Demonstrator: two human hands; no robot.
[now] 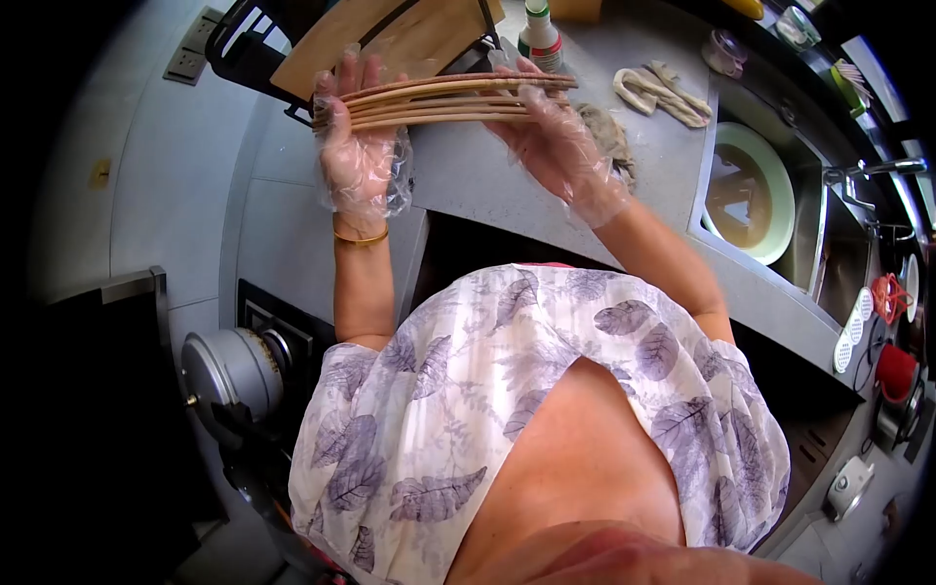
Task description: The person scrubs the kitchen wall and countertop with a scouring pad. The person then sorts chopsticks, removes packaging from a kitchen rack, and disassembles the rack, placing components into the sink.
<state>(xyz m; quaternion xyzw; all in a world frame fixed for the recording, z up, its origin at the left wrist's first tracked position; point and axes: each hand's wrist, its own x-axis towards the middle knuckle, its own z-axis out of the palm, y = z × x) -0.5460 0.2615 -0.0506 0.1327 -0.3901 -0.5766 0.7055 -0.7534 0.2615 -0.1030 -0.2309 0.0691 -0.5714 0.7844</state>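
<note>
Several pairs' worth of long thin wooden sticks [439, 100], like chopsticks, lie side by side in a loose bundle held level above the grey counter. My left hand [359, 136], in a clear plastic glove, has the bundle's left end between thumb and palm, its fingers pointing up. My right hand [556, 141], gloved the same way, grips the other end with the thumb across the front. One stick at the top is darker and reddish. Behind the bundle are a wooden board [380, 44] and a white and green bottle [539, 37].
A twisted pale cloth [663, 95] and a grey-brown cloth [606, 136] lie on the counter [468, 185]. At the right, a sink [804, 229] holds a pale green basin [783, 195] of cloudy water. A metal pot [229, 372] stands at the left on the stove.
</note>
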